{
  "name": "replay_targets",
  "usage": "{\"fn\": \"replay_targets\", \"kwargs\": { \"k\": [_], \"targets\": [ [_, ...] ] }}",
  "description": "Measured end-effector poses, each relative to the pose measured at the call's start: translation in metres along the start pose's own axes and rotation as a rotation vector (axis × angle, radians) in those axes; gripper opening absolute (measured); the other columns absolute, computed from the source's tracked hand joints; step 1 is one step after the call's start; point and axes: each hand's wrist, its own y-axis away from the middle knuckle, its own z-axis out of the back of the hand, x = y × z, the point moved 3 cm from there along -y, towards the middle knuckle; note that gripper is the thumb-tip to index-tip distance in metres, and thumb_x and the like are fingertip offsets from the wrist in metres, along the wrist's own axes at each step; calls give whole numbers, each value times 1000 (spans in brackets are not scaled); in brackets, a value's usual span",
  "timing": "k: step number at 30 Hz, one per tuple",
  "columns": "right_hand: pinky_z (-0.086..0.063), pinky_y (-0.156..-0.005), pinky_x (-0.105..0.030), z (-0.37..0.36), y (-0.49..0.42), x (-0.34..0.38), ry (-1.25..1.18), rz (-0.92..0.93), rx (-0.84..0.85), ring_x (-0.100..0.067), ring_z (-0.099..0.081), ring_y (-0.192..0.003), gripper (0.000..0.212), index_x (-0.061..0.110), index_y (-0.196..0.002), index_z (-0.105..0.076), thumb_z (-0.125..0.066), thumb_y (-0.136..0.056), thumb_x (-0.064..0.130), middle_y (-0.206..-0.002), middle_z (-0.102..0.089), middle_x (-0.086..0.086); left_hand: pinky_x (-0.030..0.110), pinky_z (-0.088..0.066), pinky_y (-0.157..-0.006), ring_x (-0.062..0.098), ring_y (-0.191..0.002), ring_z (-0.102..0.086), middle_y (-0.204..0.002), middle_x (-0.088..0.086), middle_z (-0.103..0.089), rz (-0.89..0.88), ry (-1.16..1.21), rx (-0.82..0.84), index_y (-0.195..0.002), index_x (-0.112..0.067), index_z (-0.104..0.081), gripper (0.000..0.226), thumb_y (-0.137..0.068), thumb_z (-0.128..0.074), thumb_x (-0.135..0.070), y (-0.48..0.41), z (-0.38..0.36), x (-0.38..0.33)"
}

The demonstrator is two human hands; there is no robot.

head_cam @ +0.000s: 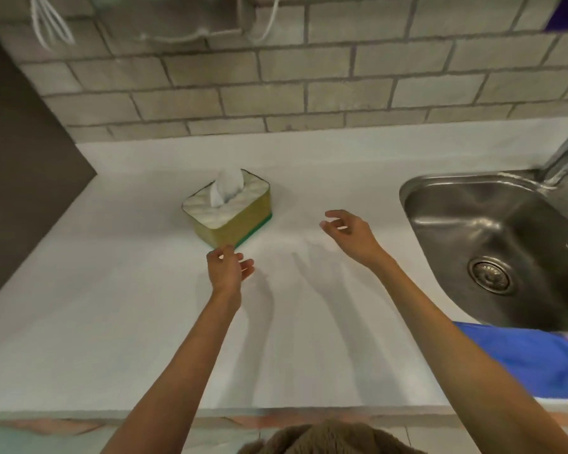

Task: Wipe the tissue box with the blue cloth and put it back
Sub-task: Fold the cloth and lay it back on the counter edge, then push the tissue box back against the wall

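Your left hand [228, 267] hovers with its fingers [247, 269] loosely curled and parted, holding nothing, just short of the near corner of the tissue box [229, 208]. Whether a fingertip grazes that corner cannot be told. Your right hand [348, 232] hangs above the bare bench [112, 306], fingers spread and slightly hooked, also empty, well to the right of the box and apart from it.

The box stands upright on the bench, one tissue poking from its top slot. The blue cloth [532, 362] lies flat at the bench's near right edge, beside the sink [456, 204], under your right forearm and untouched.

Judgement: the wipe has not begun, or the box has just been set down (the frame alone does not settle which). If starting, send the right hand back for the cloth first and bunch it into a pad. Steady the box by its side walls with the left hand, not the soft top. Wipe sides and lid, keeping clear of the protruding tissue.
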Motion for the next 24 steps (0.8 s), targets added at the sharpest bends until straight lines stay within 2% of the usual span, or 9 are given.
{"fn": "replay_targets", "kwargs": {
  "k": [3, 5, 7, 10, 12, 14, 16, 20, 24],
  "targets": [
    [-45, -90, -31, -42, -32, 23, -105, -33, 12, -24, -59, -107, 48, 19, -130, -47, -49, -89, 44, -121, -59, -9, 30, -50, -66, 19, -69, -53, -98, 13, -51, 68, 28, 16, -98, -12, -46, 12, -97, -36, -17, -23, 24, -21],
    [-40, -102, -36, -63, -51, 33, -169, -75, 7, -26, -53, -119, 52, 19, -134, -42, -45, -90, 46, -131, -54, -11, 31, -49, -69, 19, -73, -52, -93, 10, -52, 124, 53, 55, -90, -15, -49, 15, -97, -37, -21, -35, 32, -30],
    [-36, -108, -39, -80, -68, 40, -195, -116, 6, -27, -48, -125, 54, 19, -138, -37, -42, -91, 46, -138, -49, -10, 34, -48, -76, 20, -79, -54, -86, 5, -50, 170, 73, 101, -97, -14, -47, 14, -97, -38, -24, -46, 36, -38],
    [-31, -112, -39, -100, -87, 46, -243, -154, 6, -27, -41, -132, 55, 19, -142, -30, -39, -93, 43, -146, -40, -9, 36, -47, -83, 22, -88, -55, -93, 6, -55, 208, 31, 169, -89, -15, -55, 19, -94, -39, -25, -63, 38, -47],
    [-29, -113, -40, -109, -97, 47, -286, -169, -2, -27, -38, -135, 56, 18, -143, -29, -38, -94, 42, -149, -38, -7, 38, -46, -86, 24, -93, -53, -104, 9, -55, 224, 10, 206, -111, -11, -56, 29, -96, -38, -29, -74, 38, -51],
    [-31, -112, -38, -116, -106, 48, -289, -170, -30, -26, -41, -133, 54, 15, -141, -34, -39, -94, 41, -147, -40, -7, 38, -46, -90, 24, -96, -52, -123, 16, -55, 244, 0, 229, -128, -9, -48, 42, -97, -38, -34, -85, 37, -56],
    [-37, -104, -33, -121, -113, 50, -281, -151, -65, -25, -49, -121, 48, 10, -132, -46, -40, -94, 38, -138, -50, -11, 39, -45, -94, 24, -97, -52, -135, 17, -51, 245, -12, 237, -132, -9, -47, 45, -96, -39, -36, -98, 37, -60],
    [-41, -91, -31, -129, -126, 55, -287, -107, -117, -20, -53, -98, 34, 9, -112, -58, -42, -94, 34, -111, -61, -10, 38, -45, -96, 24, -101, -52, -122, 13, -54, 200, -67, 229, -127, -10, -49, 41, -97, -37, -35, -123, 33, -71],
    [-42, -89, -31, -137, -140, 59, -268, -116, -138, -21, -54, -96, 39, 5, -115, -56, -42, -94, 34, -107, -59, -9, 33, -44, -85, 24, -99, -52, -109, 9, -53, 168, -94, 185, -129, -11, -48, 40, -98, -33, -33, -153, 28, -84]
  ]
}}
